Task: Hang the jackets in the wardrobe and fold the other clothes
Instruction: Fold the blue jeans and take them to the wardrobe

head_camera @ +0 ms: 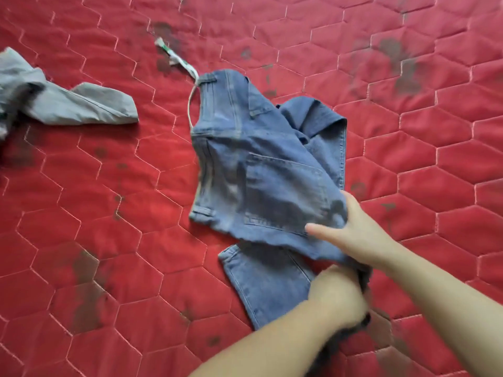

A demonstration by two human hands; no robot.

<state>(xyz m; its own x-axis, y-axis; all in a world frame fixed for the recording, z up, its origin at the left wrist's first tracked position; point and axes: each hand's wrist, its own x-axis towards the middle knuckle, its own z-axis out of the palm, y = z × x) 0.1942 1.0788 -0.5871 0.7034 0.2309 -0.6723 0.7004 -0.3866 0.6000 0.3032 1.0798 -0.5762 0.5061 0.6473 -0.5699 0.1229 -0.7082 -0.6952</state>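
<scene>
Head view looks down on a red quilted bed cover [103,202] marked with dark stains. At nine to ten o'clock a crumpled grey garment [68,104] lies well apart from the rest. At centre the blue jeans [261,170] lie partly folded, a white tagged cord [187,77] trailing from the waistband towards eleven o'clock. At five o'clock the left hand [337,295] grips bunched denim; the right hand [353,229] holds the fold's edge, thumb on top.
</scene>
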